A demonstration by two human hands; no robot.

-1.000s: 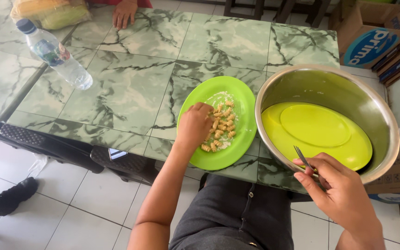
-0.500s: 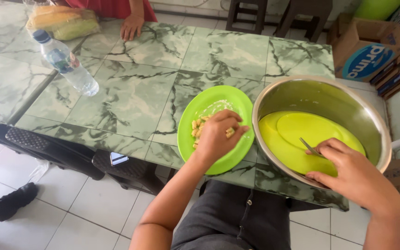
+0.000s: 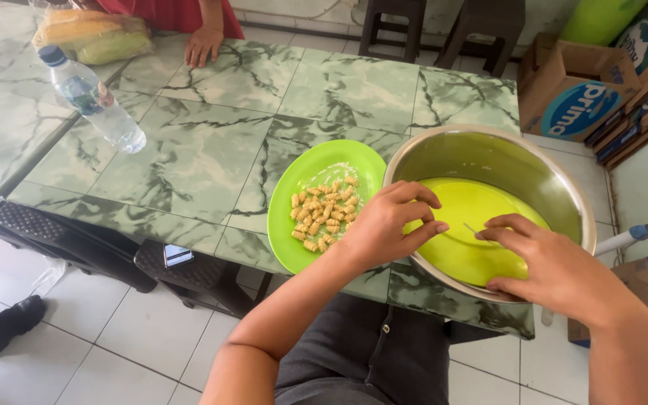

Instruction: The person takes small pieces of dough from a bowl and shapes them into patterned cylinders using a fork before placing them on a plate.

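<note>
- At the near edge of the green marbled table [image 3: 211,150], towards its right corner, both of the person's hands meet over a steel bowl [image 3: 564,191].
- The left hand [image 3: 384,225] reaches across the bowl's left rim, fingers half curled and spread; whether it pinches anything between thumb and fingertips cannot be told.
- The right hand [image 3: 556,270] lies over the bowl's near right rim, its fingers bent towards the left hand. A thin, pale sliver [image 3: 472,229] shows just by its fingertips, too small to identify, and whether the fingers grip it is unclear.
- Inside the bowl lies a yellow-green plate [image 3: 474,217], flat on the bottom.
- Just left of the bowl, touching or nearly touching its rim, sits a green plate [image 3: 294,184] at the near edge, holding a small heap of pale yellow kernels [image 3: 324,211].
- Towards the left edge a clear plastic water bottle [image 3: 95,101] with a blue cap lies on its side.
- At the far left corner is a clear bag of corn cobs [image 3: 88,34].
- Beside the bag, at the far edge, another person's hand [image 3: 204,46] rests on the tabletop.
</note>
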